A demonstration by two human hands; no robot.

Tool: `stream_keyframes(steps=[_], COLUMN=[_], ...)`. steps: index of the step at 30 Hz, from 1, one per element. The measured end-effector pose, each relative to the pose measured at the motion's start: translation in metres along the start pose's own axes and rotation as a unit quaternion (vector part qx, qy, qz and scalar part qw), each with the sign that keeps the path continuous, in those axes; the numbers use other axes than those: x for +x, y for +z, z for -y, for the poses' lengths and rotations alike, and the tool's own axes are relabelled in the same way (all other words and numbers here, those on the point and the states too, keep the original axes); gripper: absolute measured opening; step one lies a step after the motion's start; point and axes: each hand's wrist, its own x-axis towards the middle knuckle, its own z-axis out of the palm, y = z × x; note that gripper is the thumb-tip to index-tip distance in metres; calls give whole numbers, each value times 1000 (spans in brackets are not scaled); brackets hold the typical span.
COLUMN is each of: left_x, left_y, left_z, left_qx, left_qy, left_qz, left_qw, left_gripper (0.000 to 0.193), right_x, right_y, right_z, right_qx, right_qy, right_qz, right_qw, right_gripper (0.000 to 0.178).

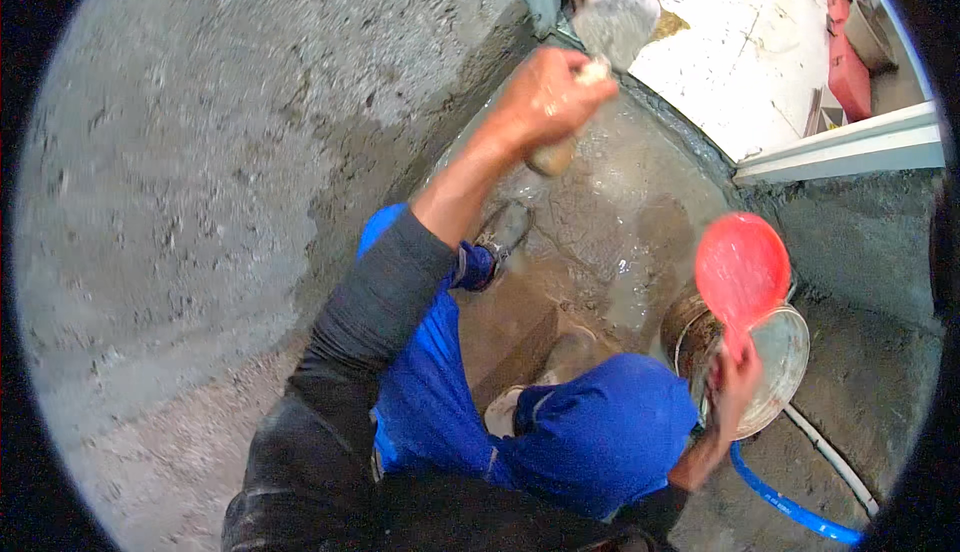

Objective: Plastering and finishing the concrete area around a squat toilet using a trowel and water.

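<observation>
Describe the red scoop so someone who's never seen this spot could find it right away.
Start at the round metal bucket on the wet concrete floor, low on the right. Just above its rim, the right hand holds up a red plastic scoop. It is the only bright red round thing beside the grey bucket and the blue hose.

Left arm: raised and extended forward, dark sleeve pushed to the elbow, forearm bare. Left hand (545, 102): fingers closed in a fist around a handle. Right arm: bent low at the side. Right hand (735, 384): fingers wrapped around a second handle, wrist angled upward.
</observation>
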Motion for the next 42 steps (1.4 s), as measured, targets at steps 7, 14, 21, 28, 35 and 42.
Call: stream_keyframes(steps=[7,14,21,28,35,42], left_x=[-73,-162,-193,-188,-201,-209], left_y=[-77,-126,-131,-136,-137,-142], left_z=[-30,-38,-7,45,94,116], left_qx=[-37,-18,-31,-45,-57,-47], left_qy=[7,-80,-87,-89,-48,-57], left_qz=[-79,-113,-131,-119,-144,-138], left_qw=[996,990,987,988,987,988], left_gripper=[31,30,28,24,23,23], right_x=[172,149,95,60,31,32], right_y=[137,185,192,278,354,380], right_z=[-71,-76,-97,-184,-234,-233], right_qx=[120,-52,-272,-340,-298,-288], right_qy=[-63,-114,-99,0,146,134], right_qz=[191,280,400,587,601,549], right_qw=[972,952,870,735,727,773], right_gripper=[19,25,35,43,48,48])
